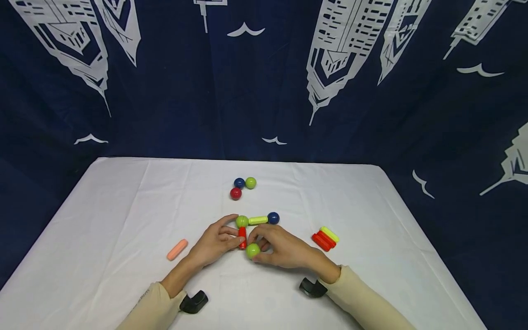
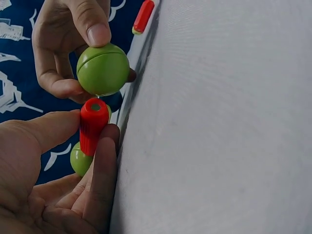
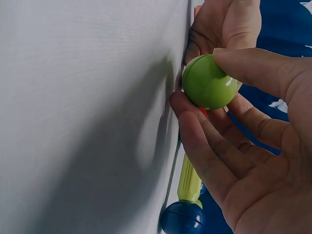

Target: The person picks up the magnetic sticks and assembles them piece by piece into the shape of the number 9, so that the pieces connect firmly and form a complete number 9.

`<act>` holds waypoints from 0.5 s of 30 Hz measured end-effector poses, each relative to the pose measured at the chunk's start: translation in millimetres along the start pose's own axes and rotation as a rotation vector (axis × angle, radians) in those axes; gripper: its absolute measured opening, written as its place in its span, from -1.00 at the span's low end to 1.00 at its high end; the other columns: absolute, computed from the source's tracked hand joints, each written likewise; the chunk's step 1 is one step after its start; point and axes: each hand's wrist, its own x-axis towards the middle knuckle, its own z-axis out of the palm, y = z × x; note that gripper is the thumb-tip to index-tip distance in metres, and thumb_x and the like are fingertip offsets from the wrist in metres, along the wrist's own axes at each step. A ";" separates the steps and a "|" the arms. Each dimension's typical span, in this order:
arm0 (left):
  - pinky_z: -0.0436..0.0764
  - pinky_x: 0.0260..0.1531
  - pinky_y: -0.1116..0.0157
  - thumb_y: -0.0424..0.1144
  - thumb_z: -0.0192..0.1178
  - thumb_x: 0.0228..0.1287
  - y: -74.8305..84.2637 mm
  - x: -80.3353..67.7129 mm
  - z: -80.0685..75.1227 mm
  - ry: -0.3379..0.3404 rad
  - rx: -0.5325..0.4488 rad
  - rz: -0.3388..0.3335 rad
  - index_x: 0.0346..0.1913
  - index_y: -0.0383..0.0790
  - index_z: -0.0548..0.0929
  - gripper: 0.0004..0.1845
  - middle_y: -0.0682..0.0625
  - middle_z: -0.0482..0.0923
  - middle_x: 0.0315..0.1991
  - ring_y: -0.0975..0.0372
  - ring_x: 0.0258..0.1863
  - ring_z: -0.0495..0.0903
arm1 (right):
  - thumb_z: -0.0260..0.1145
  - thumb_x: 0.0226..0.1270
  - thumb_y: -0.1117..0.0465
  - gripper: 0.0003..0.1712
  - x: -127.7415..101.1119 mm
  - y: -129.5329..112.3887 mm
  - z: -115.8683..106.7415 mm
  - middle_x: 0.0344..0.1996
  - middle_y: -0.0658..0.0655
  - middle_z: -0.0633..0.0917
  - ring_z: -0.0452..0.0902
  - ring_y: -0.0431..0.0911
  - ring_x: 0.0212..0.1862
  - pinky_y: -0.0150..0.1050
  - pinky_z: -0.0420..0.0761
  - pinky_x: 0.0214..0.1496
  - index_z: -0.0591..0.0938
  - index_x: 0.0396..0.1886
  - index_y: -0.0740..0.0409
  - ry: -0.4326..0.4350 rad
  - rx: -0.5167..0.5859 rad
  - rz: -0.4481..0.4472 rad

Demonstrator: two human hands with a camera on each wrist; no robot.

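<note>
A: While the left hand (image 1: pixel 214 245) is pinching the red rod (image 1: pixel 242 237) between thumb and fingers, where is the right hand (image 1: pixel 284 251) sitting?

B: Just beside it on the white counter (image 1: pixel 123 220), its grip narrow, thumb and fingertips closing round a green ball (image 1: pixel 253 250). In the left wrist view that ball (image 2: pixel 103 69) is hovering at the rod's free end (image 2: pixel 92 124), a sliver apart or barely touching; I cannot tell which.

A: Progress, judged from the layout?

B: Partly built, I am reckoning. The rod's far end is sitting against a second green ball (image 1: pixel 242 221), which is joining a yellow-green rod (image 1: pixel 258 220) that is ending in a blue ball (image 1: pixel 273 217). So one straight arm looks done, and the corner leg is waiting on its end ball. Spare parts are lying unused, so more may be left.

A: Count, left to right?

B: One salmon rod (image 1: pixel 177 249) lying alone, well apart. Behind the hands, three loose balls touching in a cluster: red (image 1: pixel 235 193), blue (image 1: pixel 239 183), green (image 1: pixel 250 183). To the right, a stack of rods (image 1: pixel 325 239): one yellow-green plus red ones, two as far as I am making out. Totals: six balls, roughly six rods.
</note>
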 end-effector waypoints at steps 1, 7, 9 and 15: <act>0.59 -0.29 0.42 -0.20 0.30 0.16 -0.1 0.3 0.3 0.004 0.001 -0.004 0.38 -0.14 0.20 -0.26 -0.14 0.60 -0.10 0.22 -0.25 0.67 | 0.39 0.15 0.17 -0.69 0.0 0.0 0.7 -0.16 -0.11 0.59 0.57 -0.30 -0.20 -0.41 0.59 -0.09 0.53 -0.12 0.01 0.000 -0.003 -0.002; 0.56 -0.26 0.44 -0.23 0.28 0.18 -0.3 0.3 0.9 -0.002 0.035 0.047 0.41 -0.24 0.15 -0.22 -0.15 0.60 -0.03 0.22 -0.24 0.67 | 0.40 0.14 0.12 -0.68 -0.3 -1.4 4.0 -0.16 -0.15 0.57 0.51 -0.33 -0.15 -0.42 0.57 -0.07 0.54 -0.11 -0.04 0.008 -0.051 -0.006; 0.56 -0.25 0.45 -0.25 0.28 0.18 0.4 0.2 1.2 -0.001 0.035 0.060 0.41 -0.25 0.14 -0.23 -0.17 0.59 -0.02 0.21 -0.24 0.67 | 0.41 0.14 0.11 -0.68 -0.2 -2.3 4.3 -0.16 -0.16 0.57 0.52 -0.33 -0.15 -0.43 0.57 -0.07 0.55 -0.11 -0.05 0.010 -0.057 -0.006; 0.55 -0.24 0.47 -0.30 0.25 0.19 1.2 -0.7 2.6 0.020 0.032 0.055 0.40 -0.22 0.17 -0.26 -0.18 0.59 -0.01 0.21 -0.24 0.68 | 0.40 0.14 0.15 -0.67 2.5 -3.2 6.0 -0.16 -0.11 0.58 0.55 -0.32 -0.16 -0.46 0.57 -0.09 0.52 -0.12 -0.01 0.003 -0.030 -0.010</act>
